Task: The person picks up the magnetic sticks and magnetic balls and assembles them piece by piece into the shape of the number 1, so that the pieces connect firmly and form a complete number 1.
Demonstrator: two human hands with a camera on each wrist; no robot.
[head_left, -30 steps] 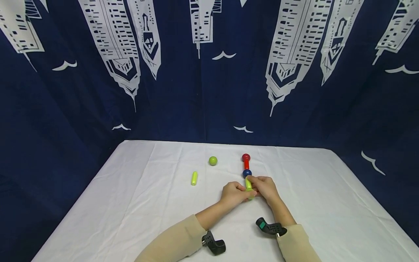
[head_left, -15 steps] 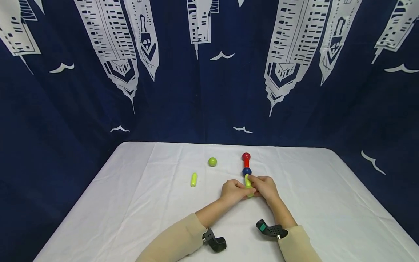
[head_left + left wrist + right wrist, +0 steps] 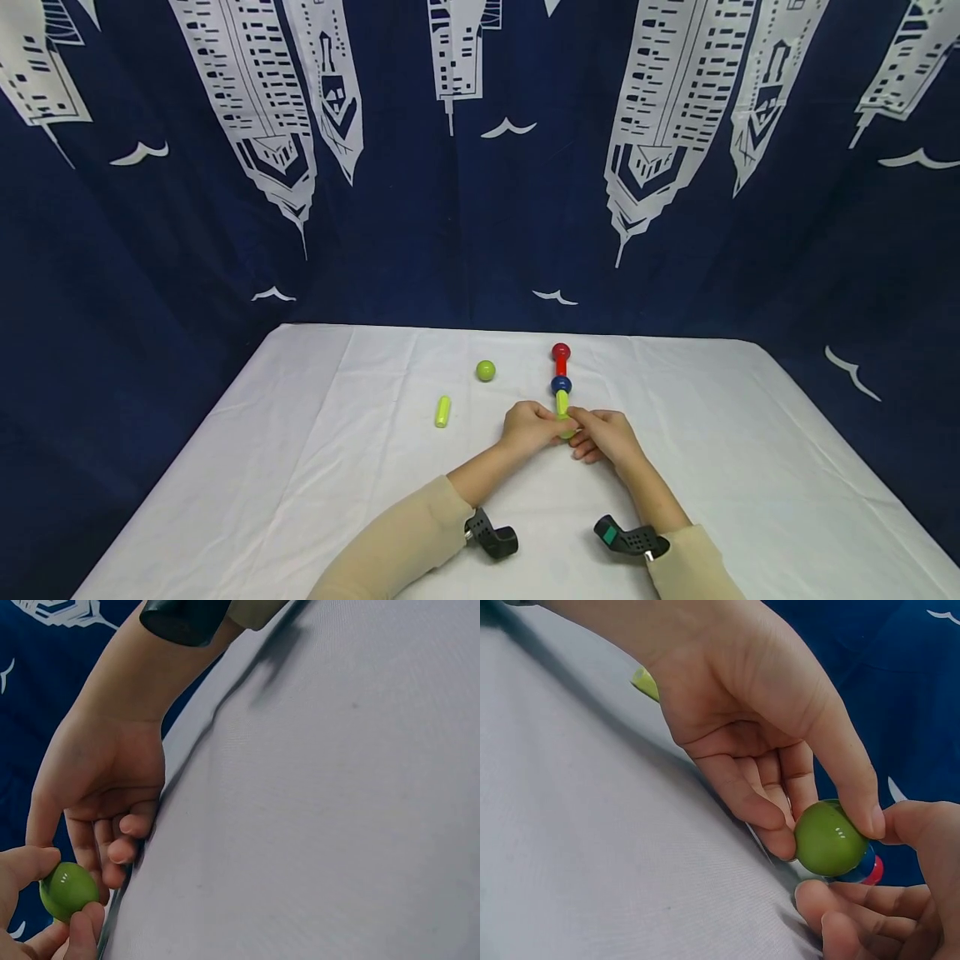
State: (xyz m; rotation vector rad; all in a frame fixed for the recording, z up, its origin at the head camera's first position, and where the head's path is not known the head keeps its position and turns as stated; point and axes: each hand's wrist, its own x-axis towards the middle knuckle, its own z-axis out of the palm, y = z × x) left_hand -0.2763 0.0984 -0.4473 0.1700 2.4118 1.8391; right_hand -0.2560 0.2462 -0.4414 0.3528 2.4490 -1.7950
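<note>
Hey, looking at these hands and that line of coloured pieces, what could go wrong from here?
The left hand pinches the smooth, shiny near-end green ball, so it might slip. Pulling or twisting there could open a joint, as the line seems to run on through the yellow-green rod and blue ball to the red ball. The loose green ball could roll if bumped.

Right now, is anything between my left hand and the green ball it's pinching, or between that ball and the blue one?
Nothing visible separates your left hand from the green ball; the grip is direct. Between that ball and the blue ball, yes: a yellow-green stick lies in line with both.
</note>
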